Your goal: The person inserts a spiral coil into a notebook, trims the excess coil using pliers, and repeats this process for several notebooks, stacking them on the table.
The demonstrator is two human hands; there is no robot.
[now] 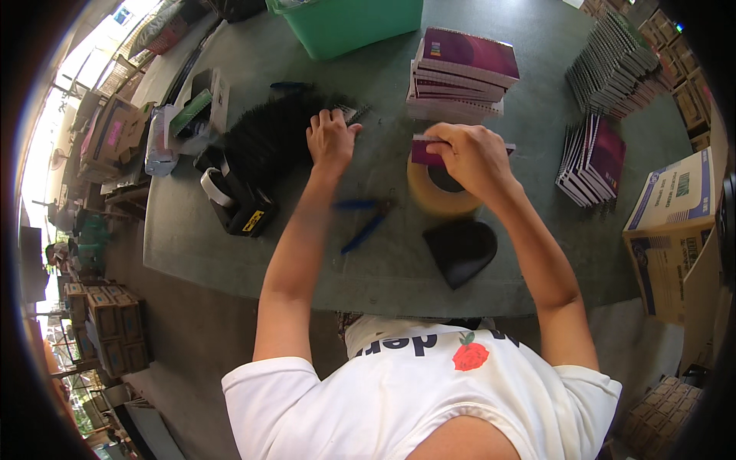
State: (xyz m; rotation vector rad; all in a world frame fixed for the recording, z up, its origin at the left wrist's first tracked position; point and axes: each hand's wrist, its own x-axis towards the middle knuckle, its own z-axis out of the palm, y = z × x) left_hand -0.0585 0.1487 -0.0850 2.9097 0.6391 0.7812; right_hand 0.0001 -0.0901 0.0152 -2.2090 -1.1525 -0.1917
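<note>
My left hand (330, 138) rests with its fingers curled on a pile of black spiral binding coils (270, 138) on the green table (230, 253). My right hand (469, 157) grips a small purple notebook (423, 150) by its edge, just above a roll of tan packing tape (441, 192). A stack of purple spiral notebooks (464, 73) lies right behind the right hand. The held notebook is blurred by motion.
Blue-handled pliers (366, 222) and a black pouch (460, 249) lie near the front edge. A black tape dispenser (234, 199) stands at left, a green tub (349, 23) at the back. More notebooks (594, 157) and a cardboard box (675, 230) sit at right.
</note>
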